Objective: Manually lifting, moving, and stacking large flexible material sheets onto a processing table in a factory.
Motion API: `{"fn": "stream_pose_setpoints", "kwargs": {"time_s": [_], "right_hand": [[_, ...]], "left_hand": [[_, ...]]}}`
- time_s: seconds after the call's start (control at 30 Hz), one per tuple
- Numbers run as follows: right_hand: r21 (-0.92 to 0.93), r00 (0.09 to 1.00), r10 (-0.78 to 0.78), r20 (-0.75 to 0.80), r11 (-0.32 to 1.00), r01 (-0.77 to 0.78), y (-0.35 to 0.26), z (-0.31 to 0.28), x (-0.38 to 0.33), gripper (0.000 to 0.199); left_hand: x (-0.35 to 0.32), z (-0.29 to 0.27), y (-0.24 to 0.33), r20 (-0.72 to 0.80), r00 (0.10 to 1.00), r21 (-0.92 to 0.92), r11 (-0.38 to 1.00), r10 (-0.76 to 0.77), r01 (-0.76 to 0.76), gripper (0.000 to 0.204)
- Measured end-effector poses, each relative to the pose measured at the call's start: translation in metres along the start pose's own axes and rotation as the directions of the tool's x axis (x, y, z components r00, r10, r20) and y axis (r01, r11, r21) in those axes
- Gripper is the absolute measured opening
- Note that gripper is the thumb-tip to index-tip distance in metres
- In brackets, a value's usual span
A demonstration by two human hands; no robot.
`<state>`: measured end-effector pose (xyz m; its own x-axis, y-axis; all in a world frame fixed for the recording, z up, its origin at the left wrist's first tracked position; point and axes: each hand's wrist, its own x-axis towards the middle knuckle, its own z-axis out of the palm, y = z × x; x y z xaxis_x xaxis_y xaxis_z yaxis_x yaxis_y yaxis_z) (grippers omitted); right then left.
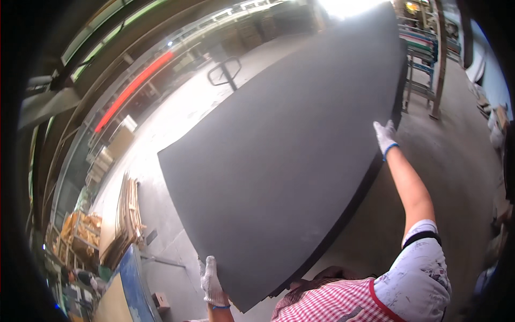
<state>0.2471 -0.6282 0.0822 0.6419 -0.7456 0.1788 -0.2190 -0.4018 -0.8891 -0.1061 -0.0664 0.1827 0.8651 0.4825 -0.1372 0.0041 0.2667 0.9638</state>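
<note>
A large dark grey panel [279, 155], or a stack of such panels, fills the middle of the view, with a thick black edge along its right side. My left hand [212, 282], in a white knitted glove, is closed at the left end of its near edge, fingers pointing up. On the right long edge, my right hand [385, 138] grips with thumb and fingers at the rim, in a white glove with a blue cuff. The undersides of both grips are hidden.
Beyond the panel stands a looped black handle [225, 72]. At left are stacked brown sheets [124, 214], a blue-edged table [131, 279] and a person [91, 280]. A metal rack [421, 64] with a post stands at far right.
</note>
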Motion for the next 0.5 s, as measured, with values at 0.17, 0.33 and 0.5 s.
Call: {"fn": "stream_pose_setpoints", "kwargs": {"time_s": [0.17, 0.33, 0.5], "right_hand": [[0.152, 0.982, 0.162, 0.096, 0.973, -0.176, -0.011, -0.006, 0.006, 0.081], [0.046, 0.998, 0.057, 0.038, 0.997, -0.059, -0.007, 0.017, 0.025, 0.080], [-0.008, 0.969, -0.004, 0.247, 1.000, 0.006, 0.007, -0.005, 0.051, 0.052]], "left_hand": [[-0.003, 0.045, -0.014, -0.013, 0.985, -0.050, 0.984, 0.169, -0.170, 0.059], [0.011, 0.047, -0.021, -0.070, 0.975, 0.104, 0.973, 0.213, -0.205, 0.059], [0.033, 0.017, -0.059, 0.038, 0.922, 0.780, 0.566, 0.385, -0.268, 0.056]]}}
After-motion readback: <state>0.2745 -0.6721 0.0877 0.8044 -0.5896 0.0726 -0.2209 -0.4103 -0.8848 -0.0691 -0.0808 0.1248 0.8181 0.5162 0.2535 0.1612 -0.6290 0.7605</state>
